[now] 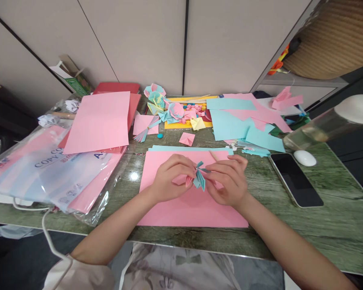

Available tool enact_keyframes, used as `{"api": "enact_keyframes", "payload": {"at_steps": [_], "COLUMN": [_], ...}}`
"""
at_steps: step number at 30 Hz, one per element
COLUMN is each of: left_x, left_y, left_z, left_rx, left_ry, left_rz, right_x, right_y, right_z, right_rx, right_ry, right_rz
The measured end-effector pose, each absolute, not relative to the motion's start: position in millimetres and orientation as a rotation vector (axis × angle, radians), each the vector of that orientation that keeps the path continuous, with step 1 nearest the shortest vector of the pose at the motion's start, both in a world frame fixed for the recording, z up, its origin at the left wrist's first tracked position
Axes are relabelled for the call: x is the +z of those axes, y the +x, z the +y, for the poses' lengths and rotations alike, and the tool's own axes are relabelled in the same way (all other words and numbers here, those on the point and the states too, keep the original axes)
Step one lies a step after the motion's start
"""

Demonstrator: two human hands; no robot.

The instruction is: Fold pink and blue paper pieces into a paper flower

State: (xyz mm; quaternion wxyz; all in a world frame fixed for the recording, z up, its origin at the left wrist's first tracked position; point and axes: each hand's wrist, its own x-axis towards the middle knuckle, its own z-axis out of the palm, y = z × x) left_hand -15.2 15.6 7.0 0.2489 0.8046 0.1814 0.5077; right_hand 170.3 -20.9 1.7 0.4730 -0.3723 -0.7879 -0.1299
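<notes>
Between my two hands is a small pleated paper piece (199,179), blue-green in the middle with pink folds at its left side. My left hand (172,177) pinches its pink side between thumb and fingers. On the other side, the fingers of my right hand (228,181) close on the blue-green folds; the fingertips partly cover them. Both hands are just above a pink sheet (169,213), which lies on a blue-green sheet (160,149). A thin pale stick (213,155) shows behind my right hand.
A plastic bag of paper (78,185) and pink sheets (99,121) lie left. Folded paper flowers (157,98), a pink folded square (186,139) and blue-green scraps (230,125) are along the back. A phone (296,179), white oval object (305,158) and clear bottle (314,133) stand right.
</notes>
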Motion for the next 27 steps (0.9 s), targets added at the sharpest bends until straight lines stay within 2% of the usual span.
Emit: {"api": "enact_keyframes", "payload": {"at_steps": [17, 27], "left_x": [11, 10], "left_y": [-14, -9], "left_z": [11, 5], "left_rx": [1.405, 1.072], "left_ry": [2.223, 1.77], "left_rz": [0.428, 0.832], "right_x": [4, -3], "right_y": [170, 163], "right_z": [-24, -23], "right_rx": [-0.35, 0.095], "right_ry": [-0.822, -0.959], "right_rz": [-1.953, -1.871]}}
